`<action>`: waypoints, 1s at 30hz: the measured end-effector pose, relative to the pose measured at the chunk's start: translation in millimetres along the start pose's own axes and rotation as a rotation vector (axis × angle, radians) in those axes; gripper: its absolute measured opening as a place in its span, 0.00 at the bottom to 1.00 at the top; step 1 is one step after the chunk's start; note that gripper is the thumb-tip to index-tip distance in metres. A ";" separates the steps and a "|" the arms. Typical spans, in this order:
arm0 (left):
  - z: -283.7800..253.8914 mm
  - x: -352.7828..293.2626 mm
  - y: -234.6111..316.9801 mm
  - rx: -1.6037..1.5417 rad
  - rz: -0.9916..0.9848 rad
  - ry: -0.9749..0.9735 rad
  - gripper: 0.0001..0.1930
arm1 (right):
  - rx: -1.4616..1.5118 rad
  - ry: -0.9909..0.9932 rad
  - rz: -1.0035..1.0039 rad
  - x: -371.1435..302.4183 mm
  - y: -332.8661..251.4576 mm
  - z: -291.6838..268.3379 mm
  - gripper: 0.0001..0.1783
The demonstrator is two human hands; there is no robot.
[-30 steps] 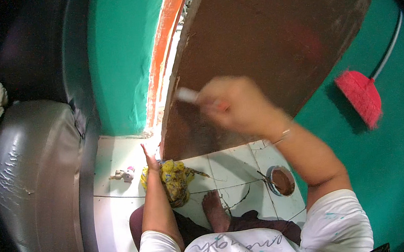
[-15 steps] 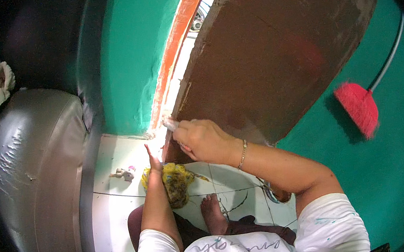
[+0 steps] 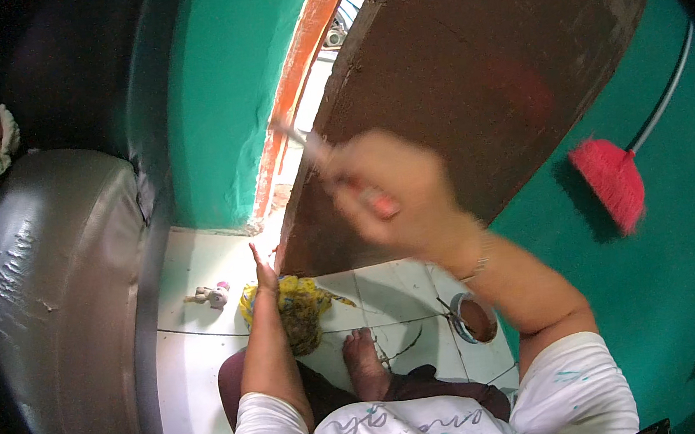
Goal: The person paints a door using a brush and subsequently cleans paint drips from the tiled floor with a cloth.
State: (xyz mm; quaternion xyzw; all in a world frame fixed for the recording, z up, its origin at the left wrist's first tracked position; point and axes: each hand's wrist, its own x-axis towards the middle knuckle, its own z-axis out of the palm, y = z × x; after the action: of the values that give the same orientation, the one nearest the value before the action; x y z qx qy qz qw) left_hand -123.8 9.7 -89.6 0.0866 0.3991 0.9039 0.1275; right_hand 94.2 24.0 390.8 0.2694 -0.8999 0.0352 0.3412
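Right hand (image 3: 395, 188) higher, gripping brush (image 3: 335, 168)

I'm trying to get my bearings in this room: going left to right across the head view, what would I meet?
Grey cushioned seat → small toy on the floor → left hand → yellow cloth → right hand holding a brush → paint can → red broom.

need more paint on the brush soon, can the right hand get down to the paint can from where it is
Probably yes. The right hand is raised at the door with the brush, and the paint can sits open on the floor just below that forearm, with nothing lying between them.
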 end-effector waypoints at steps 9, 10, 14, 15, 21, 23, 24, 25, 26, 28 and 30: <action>41.5 -26.1 16.1 -0.054 -0.062 0.065 0.41 | -0.170 0.234 0.042 -64.4 15.9 59.8 0.17; 43.4 -28.5 20.0 -0.060 -0.065 0.073 0.41 | -0.171 0.239 0.069 -66.6 16.1 64.7 0.17; 44.8 -27.7 19.7 -0.012 -0.025 0.074 0.41 | -0.059 0.018 0.168 -96.4 2.4 101.3 0.16; 39.0 -22.9 16.9 -0.020 -0.037 0.076 0.41 | -0.010 0.024 0.148 -96.1 -1.6 104.7 0.14; 39.7 -16.9 -22.7 0.061 0.009 0.104 0.45 | 0.013 0.060 0.153 -42.4 -5.4 53.9 0.09; 2.6 -2.6 -37.9 0.314 0.212 0.156 0.50 | 0.017 0.050 0.138 0.3 -7.7 44.3 0.06; -8.2 3.1 -42.4 0.416 0.275 0.180 0.53 | 0.009 0.053 0.123 19.4 -6.0 43.6 0.06; -8.7 5.4 -45.9 0.476 0.260 0.192 0.55 | -0.009 0.046 0.114 34.0 -1.7 43.9 0.07; -9.7 5.1 -49.1 0.535 0.288 0.196 0.56 | -0.077 -0.047 0.170 48.1 0.2 46.9 0.08; 0.3 -2.0 -53.5 0.629 0.383 0.194 0.55 | -0.230 -0.240 0.280 73.5 4.8 50.9 0.11; 5.3 -5.4 -49.9 0.748 0.451 0.202 0.52 | -0.390 -0.394 0.319 101.6 14.7 44.9 0.16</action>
State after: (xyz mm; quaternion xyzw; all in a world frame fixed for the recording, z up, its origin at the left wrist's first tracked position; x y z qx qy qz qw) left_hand -109.3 44.2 -123.4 0.1228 0.6802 0.7063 -0.1527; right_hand -3.2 -21.4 422.6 0.0562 -0.9693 -0.1378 0.1956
